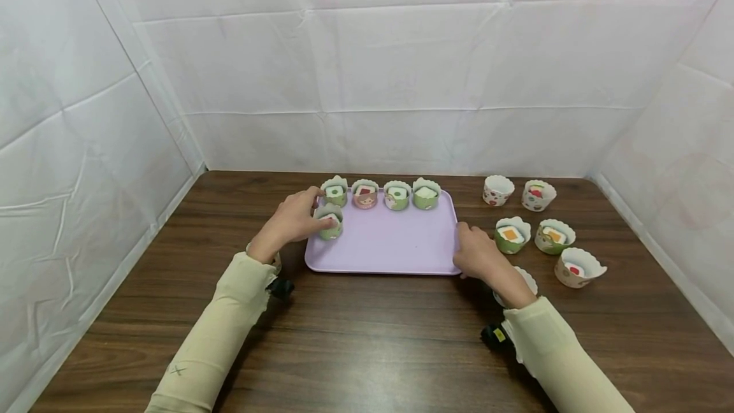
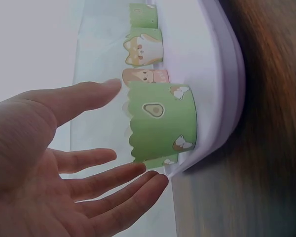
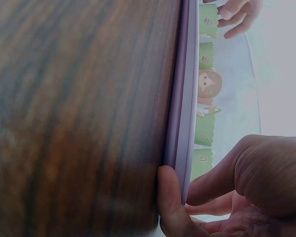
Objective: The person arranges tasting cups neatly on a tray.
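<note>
A pale purple tray [image 1: 395, 241] lies on the table. Along its back edge stand several paper baking cups, among them a pink one [image 1: 365, 195] and a green one [image 1: 426, 195], with small white pieces inside. Another green baking cup [image 2: 163, 116] stands at the tray's left side. My left hand [image 1: 295, 217] is around this cup, fingers spread; in the left wrist view the thumb is apart from it, and whether the other fingertips touch is unclear. My right hand [image 1: 476, 250] pinches the tray's right rim near the front corner, one finger [image 3: 168, 185] against its outer side.
Right of the tray stand several more baking cups, including a white one [image 1: 497, 190], a green one [image 1: 512, 234] and one [image 1: 575, 268] at the far right. Another cup [image 1: 524, 280] is partly hidden by my right wrist. White sheeting [image 1: 401, 69] walls the dark wood table [image 1: 367, 336].
</note>
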`<state>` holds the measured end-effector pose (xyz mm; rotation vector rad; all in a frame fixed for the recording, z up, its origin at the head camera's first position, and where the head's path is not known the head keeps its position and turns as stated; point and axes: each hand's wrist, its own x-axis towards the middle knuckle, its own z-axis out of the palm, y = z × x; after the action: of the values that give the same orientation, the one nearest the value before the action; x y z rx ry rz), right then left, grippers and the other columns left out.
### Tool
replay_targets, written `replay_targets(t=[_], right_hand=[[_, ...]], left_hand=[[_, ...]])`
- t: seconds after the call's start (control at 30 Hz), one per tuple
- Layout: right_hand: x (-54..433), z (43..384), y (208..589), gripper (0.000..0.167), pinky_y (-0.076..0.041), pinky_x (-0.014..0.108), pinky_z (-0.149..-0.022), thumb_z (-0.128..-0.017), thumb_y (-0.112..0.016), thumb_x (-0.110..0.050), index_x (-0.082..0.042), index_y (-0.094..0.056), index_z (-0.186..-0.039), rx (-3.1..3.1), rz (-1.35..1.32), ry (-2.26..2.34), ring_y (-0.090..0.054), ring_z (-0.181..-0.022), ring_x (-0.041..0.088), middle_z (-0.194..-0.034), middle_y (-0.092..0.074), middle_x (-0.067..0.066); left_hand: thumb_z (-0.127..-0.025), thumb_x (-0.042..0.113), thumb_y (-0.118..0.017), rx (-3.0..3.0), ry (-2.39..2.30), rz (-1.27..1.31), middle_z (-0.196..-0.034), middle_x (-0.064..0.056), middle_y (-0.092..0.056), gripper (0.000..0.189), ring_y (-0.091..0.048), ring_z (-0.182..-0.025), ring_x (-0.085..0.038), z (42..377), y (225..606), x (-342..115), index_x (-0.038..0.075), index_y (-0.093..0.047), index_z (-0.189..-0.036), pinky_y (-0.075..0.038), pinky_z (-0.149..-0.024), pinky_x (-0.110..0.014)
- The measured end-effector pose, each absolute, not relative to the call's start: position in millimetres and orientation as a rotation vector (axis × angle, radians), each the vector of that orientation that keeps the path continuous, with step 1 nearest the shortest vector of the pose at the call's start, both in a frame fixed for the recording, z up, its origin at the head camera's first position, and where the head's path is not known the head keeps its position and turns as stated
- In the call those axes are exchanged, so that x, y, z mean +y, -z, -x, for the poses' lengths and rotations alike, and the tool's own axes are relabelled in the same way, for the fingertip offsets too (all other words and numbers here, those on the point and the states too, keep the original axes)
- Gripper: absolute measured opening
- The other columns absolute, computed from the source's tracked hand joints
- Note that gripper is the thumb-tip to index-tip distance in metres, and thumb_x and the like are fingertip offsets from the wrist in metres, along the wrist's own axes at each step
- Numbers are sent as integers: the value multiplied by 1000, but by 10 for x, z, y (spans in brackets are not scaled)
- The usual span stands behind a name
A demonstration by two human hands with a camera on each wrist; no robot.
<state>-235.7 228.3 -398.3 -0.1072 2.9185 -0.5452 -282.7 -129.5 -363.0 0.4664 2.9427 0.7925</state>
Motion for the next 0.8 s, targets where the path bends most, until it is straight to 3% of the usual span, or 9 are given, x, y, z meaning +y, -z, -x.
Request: replay_targets(t=[0.37, 0.8], right_hand=[[2276, 2345, 3983, 61, -59, 32, -62, -90, -50, 2, 19, -34, -147, 2906, 104, 566, -63, -86, 36, -135, -48, 44], [2281, 2349, 3984, 59, -58, 33, -63, -90, -51, 1, 19, -37, -144, 2910, 108, 557, -63, -85, 35, -131, -50, 43]], left_hand=[[-92, 42, -76, 2944, -863, -495, -132, -22, -64, 73, -61, -121, -37, 2795, 3592, -1464, 0, -49, -146, -54, -100, -53], [-97, 39, -70, 2934, -905, -540, -136, -26, -62, 65, -64, -121, -41, 2667, 3558, -1814, 2, -51, -146, -56, -99, -56]])
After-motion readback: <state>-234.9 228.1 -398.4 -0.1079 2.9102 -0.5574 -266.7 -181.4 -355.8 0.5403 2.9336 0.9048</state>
